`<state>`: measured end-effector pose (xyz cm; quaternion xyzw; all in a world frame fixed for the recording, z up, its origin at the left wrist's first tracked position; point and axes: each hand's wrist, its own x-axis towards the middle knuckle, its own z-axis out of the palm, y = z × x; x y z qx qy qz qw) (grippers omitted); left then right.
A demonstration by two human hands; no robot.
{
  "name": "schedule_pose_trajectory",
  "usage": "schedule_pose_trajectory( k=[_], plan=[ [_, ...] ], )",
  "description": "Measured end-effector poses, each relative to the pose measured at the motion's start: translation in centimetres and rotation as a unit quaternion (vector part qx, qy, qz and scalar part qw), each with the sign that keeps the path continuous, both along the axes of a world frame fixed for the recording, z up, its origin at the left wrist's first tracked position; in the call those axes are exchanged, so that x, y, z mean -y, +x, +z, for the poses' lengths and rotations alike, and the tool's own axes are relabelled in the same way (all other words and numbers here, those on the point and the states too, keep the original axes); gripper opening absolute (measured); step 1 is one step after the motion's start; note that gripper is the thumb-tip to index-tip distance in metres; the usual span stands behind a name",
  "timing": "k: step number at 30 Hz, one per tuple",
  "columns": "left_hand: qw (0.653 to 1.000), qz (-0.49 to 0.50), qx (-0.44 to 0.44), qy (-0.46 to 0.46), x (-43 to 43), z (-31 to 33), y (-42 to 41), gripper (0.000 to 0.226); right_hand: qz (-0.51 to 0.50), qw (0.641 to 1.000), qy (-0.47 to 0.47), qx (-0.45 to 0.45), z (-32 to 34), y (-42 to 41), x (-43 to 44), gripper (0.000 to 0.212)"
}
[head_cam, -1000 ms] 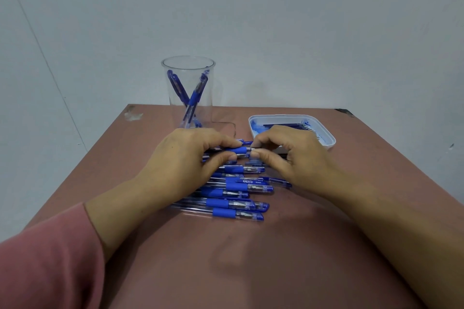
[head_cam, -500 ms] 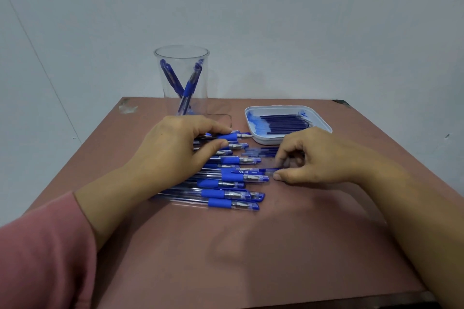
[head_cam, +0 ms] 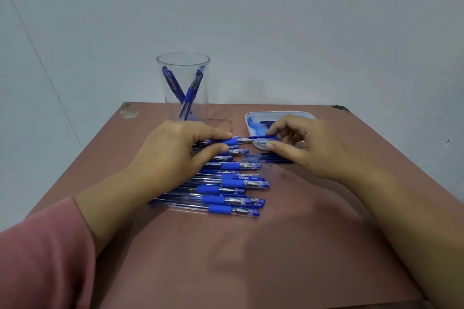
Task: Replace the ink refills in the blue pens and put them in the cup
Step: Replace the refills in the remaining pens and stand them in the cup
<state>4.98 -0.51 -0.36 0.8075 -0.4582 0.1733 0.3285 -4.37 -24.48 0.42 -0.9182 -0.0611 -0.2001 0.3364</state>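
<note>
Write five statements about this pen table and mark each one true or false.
1. The clear cup holds two pens. True.
2. The white tray sits to the left of the cup. False: it sits to the right of the cup.
3. The left hand grips a pen at the far end of the row. True.
4. The right hand lies flat on the table, holding nothing. False: it pinches a small blue piece at the tray's near edge.
5. Loose refills lie on the table outside the tray. True.
</note>
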Motion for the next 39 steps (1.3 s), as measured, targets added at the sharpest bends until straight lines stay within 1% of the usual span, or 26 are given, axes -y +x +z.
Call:
schedule_pose_trajectory(
  k=[5, 11, 13, 16, 19, 23, 28, 31, 34, 36, 38, 39],
  plan=[
    [1.000, -0.005, 0.005, -0.001, 0.0, 0.0, -0.1, 0.041, 0.018, 1.000, -0.004, 0.021, -0.3, 0.1, -0.8, 0.019],
    [1.000, -0.003, 0.011, -0.012, 0.0, -0.1, 0.1, 0.039, 0.010, 0.999, 0.005, 0.046, 0.0, 0.1, -0.5, 0.021],
    [1.000, -0.002, 0.012, -0.013, 0.0, -0.2, 0.2, 0.039, 0.011, 0.999, 0.017, 0.051, 0.3, -0.1, -0.4, 0.019],
    [1.000, -0.013, 0.018, -0.008, 0.1, -0.2, 0.0, 0.038, 0.023, 0.999, 0.010, 0.048, 0.1, -0.1, -0.8, 0.020],
    [0.999, -0.024, 0.025, -0.008, 0.3, -0.4, -0.2, 0.033, 0.034, 0.999, 0.009, 0.038, -0.5, 0.1, -1.7, 0.017],
    [0.999, -0.019, 0.024, -0.038, 0.4, -0.6, -0.2, 0.024, 0.031, 0.996, 0.020, 0.076, -1.0, 0.3, -2.5, 0.011],
    [0.998, -0.021, 0.029, -0.044, 0.5, -0.6, -0.5, 0.022, 0.014, 0.992, -0.027, 0.120, -1.5, 0.4, -2.7, 0.011],
    [0.999, -0.026, 0.031, -0.037, 0.5, -0.5, -0.7, 0.021, 0.014, 0.991, -0.037, 0.131, -1.7, 0.2, -2.7, 0.013],
    [0.999, -0.020, 0.030, -0.024, 0.5, -0.5, -1.0, 0.019, 0.020, 0.991, -0.034, 0.125, -1.7, -0.1, -2.7, 0.013],
    [1.000, -0.011, 0.019, -0.015, 0.5, -0.4, -1.1, 0.021, 0.020, 0.994, -0.015, 0.104, -1.5, -0.1, -2.7, 0.013],
    [1.000, -0.001, 0.011, 0.008, 0.4, -0.3, -1.4, 0.027, 0.015, 0.997, 0.001, 0.079, -1.5, 0.1, -2.7, 0.013],
    [0.999, 0.006, 0.013, 0.030, 0.3, -0.2, -1.5, 0.033, 0.010, 0.997, 0.011, 0.071, -1.4, 0.2, -2.5, 0.012]
  ],
)
